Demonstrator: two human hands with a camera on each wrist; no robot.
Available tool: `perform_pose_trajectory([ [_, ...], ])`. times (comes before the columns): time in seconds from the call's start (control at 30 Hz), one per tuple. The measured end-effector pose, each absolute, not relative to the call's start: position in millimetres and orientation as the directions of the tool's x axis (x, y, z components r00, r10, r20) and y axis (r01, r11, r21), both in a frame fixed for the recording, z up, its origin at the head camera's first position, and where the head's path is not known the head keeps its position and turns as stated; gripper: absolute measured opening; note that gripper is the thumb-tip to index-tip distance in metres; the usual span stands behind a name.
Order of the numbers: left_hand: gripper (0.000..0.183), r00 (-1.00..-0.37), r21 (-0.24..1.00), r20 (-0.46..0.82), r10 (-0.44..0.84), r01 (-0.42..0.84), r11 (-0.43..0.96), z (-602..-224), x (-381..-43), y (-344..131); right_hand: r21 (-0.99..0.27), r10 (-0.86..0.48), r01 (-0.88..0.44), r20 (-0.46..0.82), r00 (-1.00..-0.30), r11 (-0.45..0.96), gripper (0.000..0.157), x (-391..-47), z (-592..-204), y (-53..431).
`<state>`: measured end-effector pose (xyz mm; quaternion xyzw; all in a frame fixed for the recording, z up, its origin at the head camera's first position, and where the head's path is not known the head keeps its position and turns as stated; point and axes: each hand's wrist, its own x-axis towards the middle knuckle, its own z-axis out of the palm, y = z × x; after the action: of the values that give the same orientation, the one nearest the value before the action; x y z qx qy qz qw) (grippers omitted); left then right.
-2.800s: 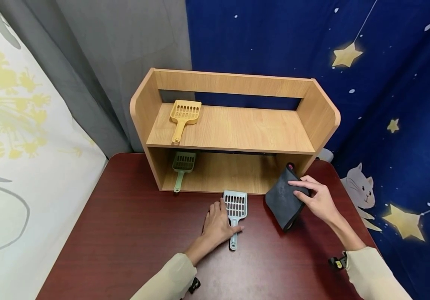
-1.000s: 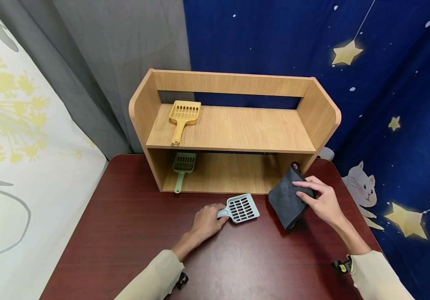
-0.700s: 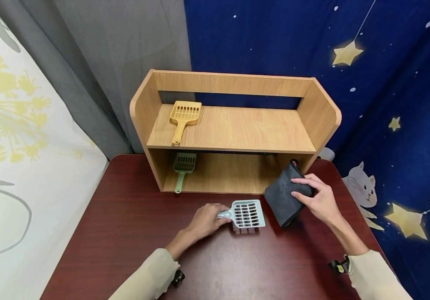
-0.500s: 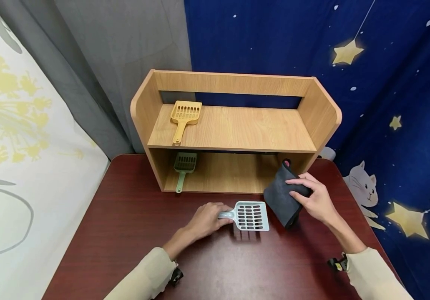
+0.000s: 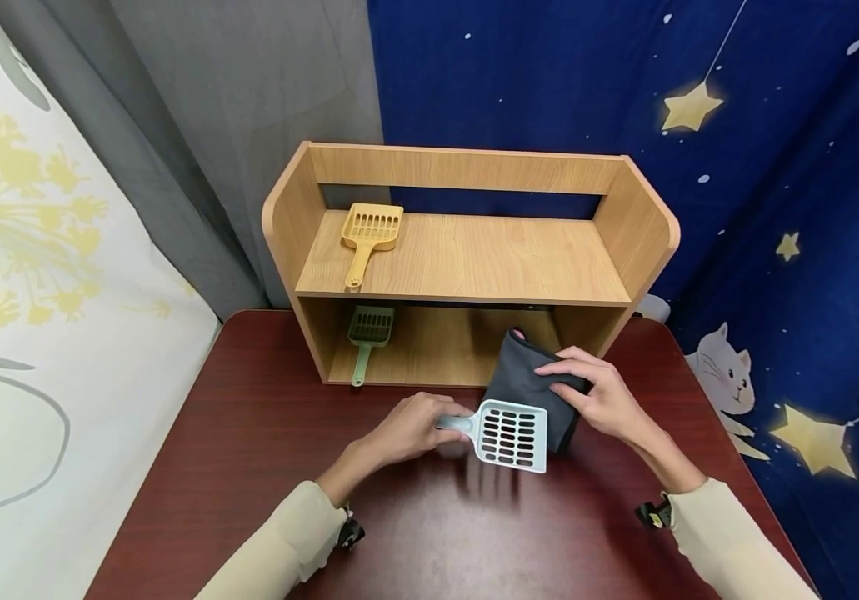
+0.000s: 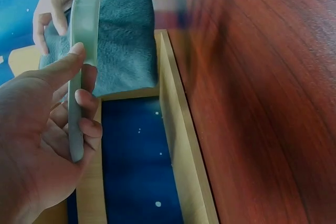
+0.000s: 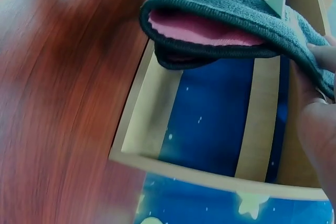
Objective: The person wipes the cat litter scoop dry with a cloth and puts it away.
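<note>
Pale blue scoop (image 5: 510,435) in front of the wooden shelf (image 5: 466,254), raised above the table, its slotted head beside a folded dark grey cloth (image 5: 521,371).

The left hand (image 5: 416,427) pinches the scoop's handle between thumb and curled fingers, before the shelf's middle; the right hand (image 5: 597,393), before the shelf's right part, pinches the cloth's edge between thumb and fingers. From the head view the scoop covers the cloth's lower part, and whether they touch I cannot tell; the cloth in turn blocks part of the shelf's lower level. A yellow scoop (image 5: 372,227) lies at the left of the shelf's upper level, a green scoop (image 5: 370,326) below it on the lower. Behind the shelf hang a grey curtain (image 5: 249,108) and a starry blue curtain (image 5: 549,75).
</note>
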<state>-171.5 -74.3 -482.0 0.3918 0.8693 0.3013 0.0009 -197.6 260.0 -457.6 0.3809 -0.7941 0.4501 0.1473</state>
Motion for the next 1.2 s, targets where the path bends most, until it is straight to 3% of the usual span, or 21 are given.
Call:
perform_pose_trajectory([
  [0.5, 0.028, -0.704, 0.541, 0.229, 0.672, 0.666, 0.513, -476.4, -169.9, -65.1, -0.639, -0.618, -0.747, 0.517, -0.592, 0.182, 0.037, -204.7, -441.5, 207.7],
  [0.97, 0.026, -0.766, 0.546, 0.214, 0.606, 0.608, 0.576, -479.1, -171.2, -95.2, -0.607, -0.599, -0.755, 0.517, -0.611, 0.246, 0.044, -206.3, -451.9, 243.1],
  [1.2, 0.026, -0.768, 0.554, 0.201, 0.608, 0.601, 0.576, -478.1, -170.4, -90.5, -0.613, -0.610, -0.756, 0.514, -0.603, 0.231, 0.044, -206.0, -451.5, 230.2],
])
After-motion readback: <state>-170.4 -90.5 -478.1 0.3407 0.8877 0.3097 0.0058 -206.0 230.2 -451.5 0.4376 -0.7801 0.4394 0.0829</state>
